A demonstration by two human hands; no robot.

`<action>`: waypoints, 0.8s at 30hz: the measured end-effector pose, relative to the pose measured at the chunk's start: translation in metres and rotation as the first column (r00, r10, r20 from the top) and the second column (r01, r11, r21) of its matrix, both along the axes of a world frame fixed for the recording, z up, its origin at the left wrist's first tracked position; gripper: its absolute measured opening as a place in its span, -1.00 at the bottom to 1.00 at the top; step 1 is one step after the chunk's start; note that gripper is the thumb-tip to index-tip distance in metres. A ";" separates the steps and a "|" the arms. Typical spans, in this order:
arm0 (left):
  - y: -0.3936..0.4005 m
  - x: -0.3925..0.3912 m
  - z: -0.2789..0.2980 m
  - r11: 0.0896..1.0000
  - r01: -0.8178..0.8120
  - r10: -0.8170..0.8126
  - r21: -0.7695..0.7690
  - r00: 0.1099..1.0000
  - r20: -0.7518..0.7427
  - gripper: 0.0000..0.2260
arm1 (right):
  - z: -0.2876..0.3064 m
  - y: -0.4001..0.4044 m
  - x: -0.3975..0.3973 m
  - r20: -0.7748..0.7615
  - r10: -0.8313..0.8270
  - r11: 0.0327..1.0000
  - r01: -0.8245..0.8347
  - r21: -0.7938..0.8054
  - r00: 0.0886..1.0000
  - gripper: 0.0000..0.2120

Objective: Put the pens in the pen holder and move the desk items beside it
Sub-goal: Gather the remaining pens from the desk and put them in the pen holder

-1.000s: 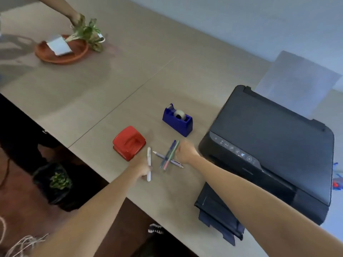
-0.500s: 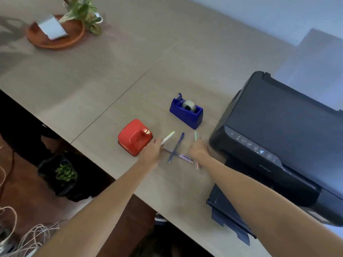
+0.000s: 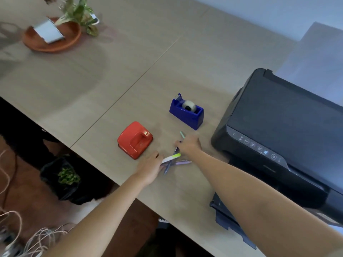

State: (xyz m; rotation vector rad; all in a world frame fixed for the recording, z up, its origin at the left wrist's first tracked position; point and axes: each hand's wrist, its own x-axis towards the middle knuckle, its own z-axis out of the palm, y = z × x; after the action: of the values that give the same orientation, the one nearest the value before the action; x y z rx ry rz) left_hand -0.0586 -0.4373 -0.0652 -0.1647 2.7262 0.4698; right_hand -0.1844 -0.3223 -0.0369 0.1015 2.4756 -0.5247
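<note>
Between the red hole punch (image 3: 135,140) and the printer (image 3: 282,138), both hands gather pens: left hand (image 3: 151,166) grips the yellow-tipped marker (image 3: 171,158), right hand (image 3: 189,145) clasps a green pen (image 3: 182,134). Two pens (image 3: 174,163) lie crossed; collecting these singly seems best. No holder is visible. Since half a second ago, the marker has swung over them.

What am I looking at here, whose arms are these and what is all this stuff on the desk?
A camera worn on a person's head looks down at their own bare arms. The left hand holds a white pen with a yellow-green cap. The right hand grips a green pen. Blue and lilac pens lie crossed between them on the wooden desk. Nearby sit a red hole punch, a blue tape dispenser and a black printer. No pen holder is clearly visible.
</note>
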 end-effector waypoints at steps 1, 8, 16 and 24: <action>-0.001 0.005 0.002 1.000 0.005 -0.004 -0.016 1.000 0.010 -0.76 | 0.001 -0.003 -0.001 -0.007 0.025 1.000 -0.025 0.012 1.000 -0.64; -0.028 0.041 0.016 0.999 -0.028 0.023 0.028 0.988 0.154 -0.77 | 0.007 0.005 0.008 0.010 -0.036 0.997 0.037 -0.062 0.999 -0.67; -0.003 0.034 0.020 0.994 -0.032 0.016 0.109 0.990 0.140 -0.79 | 0.025 0.023 0.025 0.121 0.036 0.990 -0.019 -0.143 0.992 -0.65; 0.019 0.039 0.018 0.997 0.076 -0.072 -0.029 0.988 0.136 -0.77 | 0.013 0.018 0.022 0.107 0.159 0.987 -0.162 0.015 0.981 -0.59</action>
State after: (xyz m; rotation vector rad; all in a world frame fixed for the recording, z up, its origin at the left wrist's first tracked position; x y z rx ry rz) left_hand -0.0200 -0.4182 -0.0468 -0.0996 2.5988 0.3775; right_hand -0.1621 -0.3046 -0.0238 -0.0597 2.3623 -0.4103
